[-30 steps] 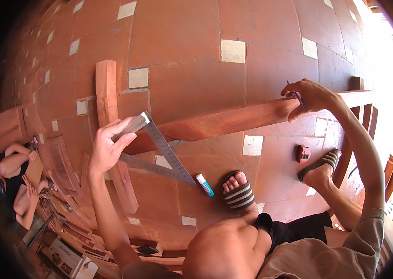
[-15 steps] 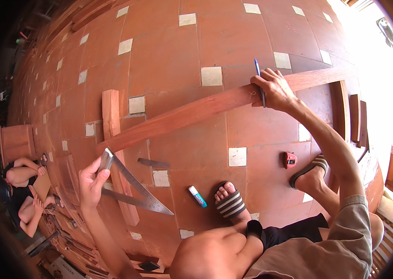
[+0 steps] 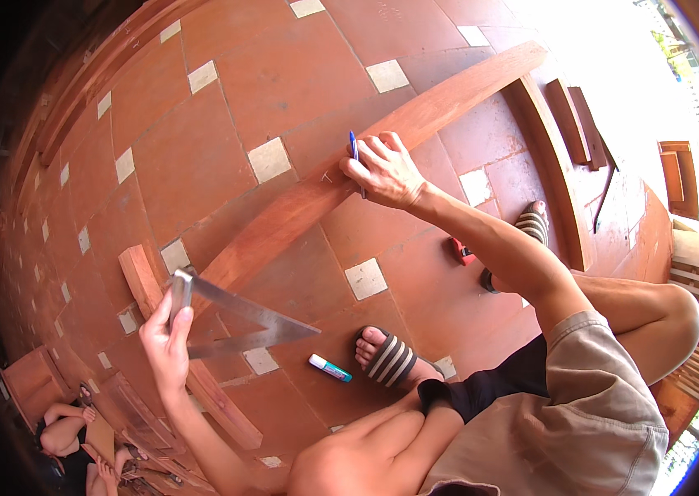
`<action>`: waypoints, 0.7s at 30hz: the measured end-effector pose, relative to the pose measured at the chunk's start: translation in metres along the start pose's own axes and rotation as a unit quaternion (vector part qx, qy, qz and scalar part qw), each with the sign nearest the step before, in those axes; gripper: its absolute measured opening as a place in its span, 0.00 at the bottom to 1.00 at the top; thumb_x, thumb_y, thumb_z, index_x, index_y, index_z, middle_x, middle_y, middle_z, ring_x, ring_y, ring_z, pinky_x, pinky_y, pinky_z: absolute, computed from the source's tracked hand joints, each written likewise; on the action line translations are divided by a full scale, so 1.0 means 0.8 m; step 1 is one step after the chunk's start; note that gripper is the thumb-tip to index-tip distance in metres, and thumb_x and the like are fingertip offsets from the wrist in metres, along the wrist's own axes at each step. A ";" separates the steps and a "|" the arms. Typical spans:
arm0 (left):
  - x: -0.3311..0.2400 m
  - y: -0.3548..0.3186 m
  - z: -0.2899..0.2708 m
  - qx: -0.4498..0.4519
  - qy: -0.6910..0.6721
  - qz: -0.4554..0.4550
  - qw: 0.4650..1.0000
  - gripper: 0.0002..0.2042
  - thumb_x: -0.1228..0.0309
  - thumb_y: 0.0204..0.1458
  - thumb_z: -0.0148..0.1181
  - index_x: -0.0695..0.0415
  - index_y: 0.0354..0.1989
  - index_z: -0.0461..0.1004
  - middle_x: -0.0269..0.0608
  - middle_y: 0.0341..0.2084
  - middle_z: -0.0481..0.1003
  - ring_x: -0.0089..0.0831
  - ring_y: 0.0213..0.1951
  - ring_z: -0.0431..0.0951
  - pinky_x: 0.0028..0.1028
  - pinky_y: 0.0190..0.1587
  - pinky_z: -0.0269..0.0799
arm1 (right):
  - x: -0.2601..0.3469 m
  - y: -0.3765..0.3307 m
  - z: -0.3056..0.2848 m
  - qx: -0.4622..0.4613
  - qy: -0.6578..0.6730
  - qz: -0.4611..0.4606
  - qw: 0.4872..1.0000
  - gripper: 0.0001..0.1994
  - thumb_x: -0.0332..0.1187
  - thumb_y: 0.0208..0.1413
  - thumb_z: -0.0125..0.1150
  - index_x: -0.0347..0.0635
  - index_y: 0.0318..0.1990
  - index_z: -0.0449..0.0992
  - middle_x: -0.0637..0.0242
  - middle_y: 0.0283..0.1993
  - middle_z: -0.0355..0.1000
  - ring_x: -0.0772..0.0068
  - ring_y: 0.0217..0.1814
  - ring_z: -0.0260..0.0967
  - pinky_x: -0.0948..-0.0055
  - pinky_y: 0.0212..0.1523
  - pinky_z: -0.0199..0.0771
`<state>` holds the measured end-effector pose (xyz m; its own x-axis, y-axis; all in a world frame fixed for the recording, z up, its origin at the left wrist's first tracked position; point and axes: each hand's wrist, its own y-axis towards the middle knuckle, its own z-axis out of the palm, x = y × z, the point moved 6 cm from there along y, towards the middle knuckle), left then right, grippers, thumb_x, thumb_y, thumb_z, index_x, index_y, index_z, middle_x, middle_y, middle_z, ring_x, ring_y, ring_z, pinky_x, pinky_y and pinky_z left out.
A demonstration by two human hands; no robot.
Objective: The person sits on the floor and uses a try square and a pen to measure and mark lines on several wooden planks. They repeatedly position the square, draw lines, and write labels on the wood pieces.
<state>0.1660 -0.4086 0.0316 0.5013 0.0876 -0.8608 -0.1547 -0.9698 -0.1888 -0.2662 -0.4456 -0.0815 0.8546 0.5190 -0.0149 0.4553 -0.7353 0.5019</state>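
The terracotta-tiled floor [image 3: 225, 91] with pale square insets carries everything. Across it, from 8 o'clock toward 1 o'clock, lies the long reddish-brown timber plank [image 3: 283, 223], its lower end resting on a short reddish wooden block [image 3: 141, 277] that runs crosswise beneath it.

Your right hand [image 3: 382, 169] rests on the plank near the centre of view, fingers pinched round a slim blue pen [image 3: 355, 153] held upright, its tip on the wood. A second ago this hand was farther up the plank toward 2 o'clock; it has moved down to a fresh spot, which I judge to be a new marking position.

Your left hand [image 3: 166, 343], at 8 o'clock, is closed on the stock of a flat steel try square [image 3: 242, 318], thumb over its upper end. The square has swung down, its blades now clear of the plank, so I judge it not yet set against the new spot.

A small white-and-teal tube [image 3: 330, 368] lies on the floor beside your sandalled foot [image 3: 387, 355].
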 end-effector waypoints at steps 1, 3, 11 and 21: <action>0.001 0.020 0.014 0.031 0.018 -0.025 0.999 0.22 0.73 0.68 0.64 0.68 0.69 0.75 0.35 0.51 0.82 0.20 0.48 0.76 0.24 0.56 0.72 | 0.003 -0.004 -0.003 -0.009 -0.002 0.010 1.000 0.19 0.34 0.50 0.72 0.56 0.49 0.71 0.67 0.51 0.71 0.65 0.53 0.71 0.57 0.54 0.68; -0.010 0.061 0.062 0.071 -0.012 0.014 0.997 0.22 0.71 0.68 0.66 0.67 0.68 0.76 0.36 0.51 0.83 0.19 0.50 0.77 0.25 0.57 0.73 | 0.010 -0.018 -0.009 -0.016 -0.013 0.022 1.000 0.20 0.33 0.48 0.74 0.54 0.49 0.73 0.67 0.54 0.73 0.64 0.56 0.73 0.54 0.57 0.69; -0.054 0.180 0.216 0.196 0.011 0.030 0.980 0.23 0.65 0.66 0.70 0.65 0.65 0.79 0.37 0.46 0.85 0.20 0.48 0.78 0.27 0.55 0.74 | 0.063 -0.083 -0.059 0.013 0.323 0.358 0.876 0.10 0.34 0.61 0.73 0.42 0.44 0.79 0.64 0.38 0.78 0.62 0.42 0.77 0.64 0.45 0.75; -0.056 0.219 0.277 0.247 0.040 0.013 0.968 0.24 0.63 0.65 0.72 0.62 0.66 0.80 0.28 0.42 0.80 0.17 0.43 0.74 0.25 0.49 0.72 | 0.062 -0.156 -0.037 -0.059 0.544 0.640 0.540 0.18 0.43 0.77 0.56 0.34 0.48 0.82 0.64 0.33 0.82 0.76 0.34 0.78 0.71 0.38 0.79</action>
<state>-0.0720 -0.5322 -0.0674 0.5522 0.0276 -0.8333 -0.5473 -0.7420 -0.3873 -0.2878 -0.3152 -0.1188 -0.2309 -0.3860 0.8931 -0.4077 -0.7951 -0.4490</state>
